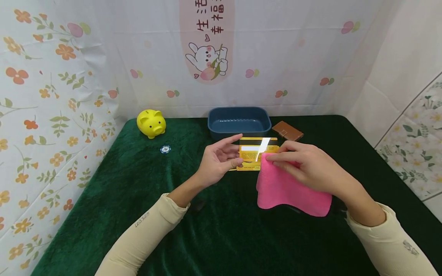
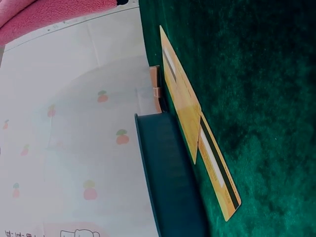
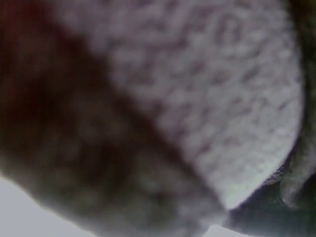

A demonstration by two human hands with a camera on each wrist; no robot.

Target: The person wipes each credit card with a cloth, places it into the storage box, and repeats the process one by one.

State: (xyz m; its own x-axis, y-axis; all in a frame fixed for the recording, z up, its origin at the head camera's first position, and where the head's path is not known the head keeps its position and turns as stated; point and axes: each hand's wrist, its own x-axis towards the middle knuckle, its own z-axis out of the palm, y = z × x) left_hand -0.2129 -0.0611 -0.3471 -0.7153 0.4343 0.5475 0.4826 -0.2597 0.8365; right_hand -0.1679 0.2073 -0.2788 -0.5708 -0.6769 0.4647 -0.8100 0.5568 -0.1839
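Note:
My left hand [image 1: 221,159] pinches a yellow bank card [image 1: 248,155] by its left edge, thumb in front, other fingers partly hidden behind. The card's back, with dark stripe and white strip, faces me and catches a glare. At the card's right side my right hand [image 1: 310,166] pinches a pink cloth [image 1: 293,195] between thumb and fingers; the cloth covers the card's lower right corner and hangs down. In the left wrist view two yellow cards, an upper card [image 2: 180,98] and a striped card [image 2: 219,168], overlap the green table. The right wrist view is a blurred, close textured surface.
A blue bin [image 1: 239,135] stands at the back of the green-covered table [image 1: 207,237], with a brown wallet [image 1: 288,131] to its right. Back left are a yellow piggy bank [image 1: 151,124] and a poker chip [image 1: 165,149]. Patterned curtains [image 1: 148,50] enclose the table.

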